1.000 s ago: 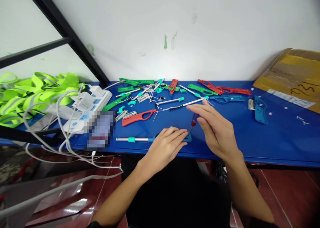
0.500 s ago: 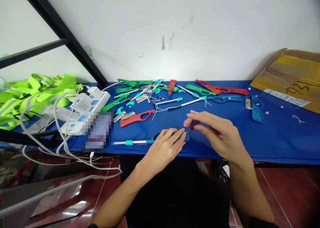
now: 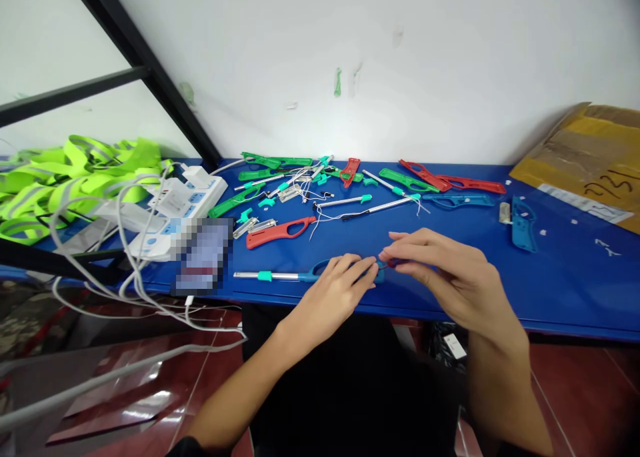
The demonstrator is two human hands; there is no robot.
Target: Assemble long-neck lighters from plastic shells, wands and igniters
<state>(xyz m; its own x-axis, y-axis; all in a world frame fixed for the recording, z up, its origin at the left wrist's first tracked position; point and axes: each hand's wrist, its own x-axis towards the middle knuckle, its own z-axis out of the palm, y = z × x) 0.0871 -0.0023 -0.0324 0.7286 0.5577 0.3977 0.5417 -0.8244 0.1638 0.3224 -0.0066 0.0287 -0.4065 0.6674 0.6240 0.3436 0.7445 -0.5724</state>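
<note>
A blue long-necked lighter (image 3: 306, 277) lies near the table's front edge, its metal tube and turquoise trigger pointing left. My left hand (image 3: 334, 297) presses its handle down against the table, fingers bent over it and hiding much of it. Between the thumb and fingers of my right hand (image 3: 453, 280) is a small screwdriver (image 3: 393, 263) with a dark red handle. Its shaft leans down towards the handle's right end, close to my left fingertips. Where the tip rests cannot be made out.
Behind my hands lie an orange-red handle shell (image 3: 273, 235), green shells (image 3: 275, 160), metal tubes and wires. A blue shell (image 3: 523, 225) and a carton (image 3: 590, 163) are at right. At left are a phone (image 3: 203, 255), a power strip (image 3: 213, 197) and yellow-green straps (image 3: 90, 177).
The screwdriver handle has tipped lower and flatter, and my right fingers cover more of it. My left hand stays on the lighter. The whole view has shifted slightly.
</note>
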